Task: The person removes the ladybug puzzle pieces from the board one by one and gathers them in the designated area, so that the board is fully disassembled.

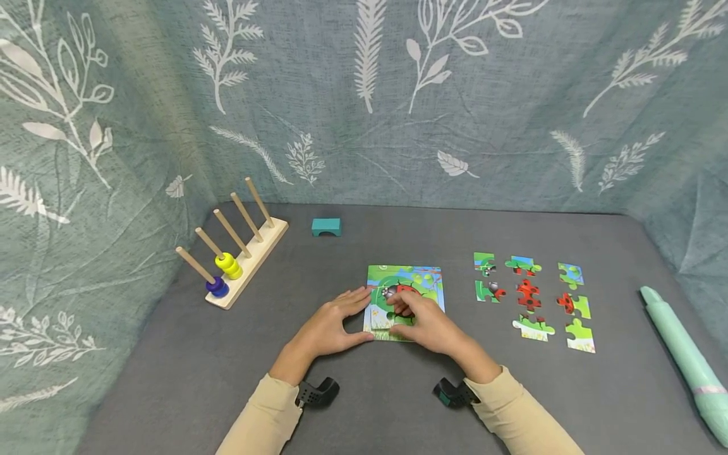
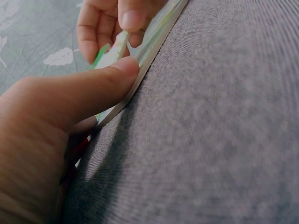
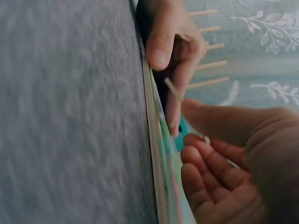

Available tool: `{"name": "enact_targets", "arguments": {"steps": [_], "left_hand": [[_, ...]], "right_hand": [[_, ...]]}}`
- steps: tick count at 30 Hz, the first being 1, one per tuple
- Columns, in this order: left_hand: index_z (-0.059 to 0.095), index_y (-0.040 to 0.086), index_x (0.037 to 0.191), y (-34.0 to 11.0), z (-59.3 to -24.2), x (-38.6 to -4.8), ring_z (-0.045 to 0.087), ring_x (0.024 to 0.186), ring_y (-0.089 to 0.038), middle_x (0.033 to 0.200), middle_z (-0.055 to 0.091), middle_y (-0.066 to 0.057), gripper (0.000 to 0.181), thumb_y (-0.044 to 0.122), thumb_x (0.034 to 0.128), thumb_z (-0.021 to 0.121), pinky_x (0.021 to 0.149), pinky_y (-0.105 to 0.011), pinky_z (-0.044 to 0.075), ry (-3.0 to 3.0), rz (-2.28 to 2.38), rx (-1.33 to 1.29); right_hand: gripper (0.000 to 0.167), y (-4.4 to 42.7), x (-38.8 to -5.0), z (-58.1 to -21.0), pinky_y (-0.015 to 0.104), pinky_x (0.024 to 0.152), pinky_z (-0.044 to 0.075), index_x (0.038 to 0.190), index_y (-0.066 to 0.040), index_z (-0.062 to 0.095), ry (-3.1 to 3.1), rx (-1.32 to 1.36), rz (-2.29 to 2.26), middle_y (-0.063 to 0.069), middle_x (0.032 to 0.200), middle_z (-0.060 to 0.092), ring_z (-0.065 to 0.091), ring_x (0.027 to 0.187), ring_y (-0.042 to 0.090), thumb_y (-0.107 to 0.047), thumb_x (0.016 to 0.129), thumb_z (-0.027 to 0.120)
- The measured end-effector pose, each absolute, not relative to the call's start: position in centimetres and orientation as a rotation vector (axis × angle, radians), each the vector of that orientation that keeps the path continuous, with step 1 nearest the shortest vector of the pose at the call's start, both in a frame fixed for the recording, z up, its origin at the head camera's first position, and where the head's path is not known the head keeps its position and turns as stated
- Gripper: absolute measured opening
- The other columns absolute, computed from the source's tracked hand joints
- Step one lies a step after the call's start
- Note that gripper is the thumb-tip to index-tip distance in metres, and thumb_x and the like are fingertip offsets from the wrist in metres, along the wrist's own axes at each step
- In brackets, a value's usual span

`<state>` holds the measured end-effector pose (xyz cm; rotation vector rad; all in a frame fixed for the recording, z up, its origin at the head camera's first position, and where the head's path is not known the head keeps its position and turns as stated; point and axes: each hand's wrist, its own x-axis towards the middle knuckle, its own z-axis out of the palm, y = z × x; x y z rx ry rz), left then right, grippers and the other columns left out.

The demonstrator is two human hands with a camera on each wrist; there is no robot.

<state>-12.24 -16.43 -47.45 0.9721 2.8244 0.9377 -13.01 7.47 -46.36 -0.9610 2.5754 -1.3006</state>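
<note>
A square puzzle board [image 1: 435,284] with a ladybug picture lies on the table in the head view. My left hand [image 1: 332,322] rests along its left side, fingers extended, with the thumb touching the near left corner. Over the board's near part, my right hand [image 1: 426,322] pinches a white and green puzzle piece [image 2: 112,57] between thumb and fingers. In the left wrist view this piece is tilted above the board, close to my left thumb. The right wrist view shows only its thin edge [image 3: 174,88], and my fingers hide part of the rest.
Several loose puzzle pieces [image 1: 529,294] lie spread out right of the board. At the left stands a wooden peg stand [image 1: 258,256] with yellow rings [image 1: 229,265] and blue rings [image 1: 217,287]. A teal arch block [image 1: 327,227] sits behind; a green tapered stick [image 1: 679,354] lies far right.
</note>
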Motion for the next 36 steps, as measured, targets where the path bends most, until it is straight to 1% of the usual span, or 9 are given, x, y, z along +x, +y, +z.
{"name": "enact_targets", "arguments": {"steps": [3, 7, 13, 23, 26, 32, 36], "left_hand": [[0.048, 0.005, 0.139, -16.3, -47.5, -12.3, 0.039, 0.137, -0.025, 0.147, 0.043, -0.007, 0.073, 0.039, 0.08, 0.075, 0.115, -0.044, 0.033, 2.825, 0.933, 0.983], [0.047, 0.004, 0.139, -16.1, -47.6, -12.3, 0.038, 0.138, -0.024, 0.148, 0.042, -0.006, 0.074, 0.04, 0.0803, 0.074, 0.116, -0.042, 0.032, 2.822, 0.909, 0.992], [0.046, 0.005, 0.14, -16.1, -47.7, -12.3, 0.037, 0.138, -0.024, 0.149, 0.041, -0.006, 0.074, 0.04, 0.0808, 0.073, 0.116, -0.042, 0.031, 2.813, 0.902, 0.973], [0.048, 0.004, 0.139, -16.2, -47.7, -12.3, 0.038, 0.138, -0.025, 0.148, 0.042, -0.007, 0.074, 0.038, 0.0794, 0.075, 0.117, -0.043, 0.03, 2.816, 0.935, 0.973], [0.048, 0.004, 0.139, -16.3, -47.7, -12.2, 0.038, 0.137, -0.025, 0.147, 0.043, -0.007, 0.074, 0.038, 0.0793, 0.075, 0.116, -0.043, 0.031, 2.823, 0.928, 0.973], [0.048, 0.004, 0.139, -16.3, -47.8, -12.3, 0.038, 0.138, -0.025, 0.147, 0.043, -0.007, 0.074, 0.038, 0.079, 0.075, 0.117, -0.042, 0.03, 2.822, 0.929, 0.984], [0.049, 0.004, 0.138, -16.3, -47.8, -12.3, 0.038, 0.137, -0.025, 0.147, 0.043, -0.007, 0.074, 0.038, 0.0788, 0.076, 0.117, -0.042, 0.03, 2.825, 0.941, 0.992]], "right_hand": [[0.044, 8.2, -13.0, -45.9, 0.027, 0.08, 0.056, 0.117, -0.005, 0.058, 2.554, -0.95, -1.299, 0.004, 0.102, 0.063, 0.062, 0.09, 0.016, -0.015, 0.079, 0.077], [0.043, 9.8, -12.9, -45.3, 0.029, 0.082, 0.056, 0.118, -0.006, 0.059, 2.574, -0.916, -1.29, 0.004, 0.105, 0.065, 0.063, 0.092, 0.016, -0.014, 0.08, 0.077], [0.042, 13.4, -12.3, -45.0, 0.032, 0.08, 0.055, 0.117, -0.007, 0.06, 2.668, -0.828, -1.261, 0.004, 0.104, 0.064, 0.062, 0.093, 0.019, -0.011, 0.079, 0.077], [0.043, 19.7, -10.9, -45.1, 0.03, 0.081, 0.055, 0.12, -0.008, 0.059, 2.779, -0.617, -1.18, 0.006, 0.108, 0.065, 0.062, 0.095, 0.021, -0.012, 0.081, 0.075], [0.043, 21.2, -10.5, -45.3, 0.028, 0.08, 0.054, 0.12, -0.007, 0.059, 2.825, -0.613, -1.168, 0.007, 0.107, 0.066, 0.062, 0.094, 0.019, -0.012, 0.08, 0.076], [0.042, 23.1, -9.9, -45.9, 0.02, 0.077, 0.052, 0.117, -0.007, 0.062, 2.913, -0.644, -1.148, 0.004, 0.104, 0.065, 0.059, 0.09, 0.009, -0.01, 0.078, 0.077], [0.042, 23.5, -9.8, -46.2, 0.016, 0.076, 0.05, 0.114, -0.008, 0.064, 2.998, -0.717, -1.076, 0.002, 0.104, 0.064, 0.058, 0.088, 0.007, -0.008, 0.075, 0.079]]}}
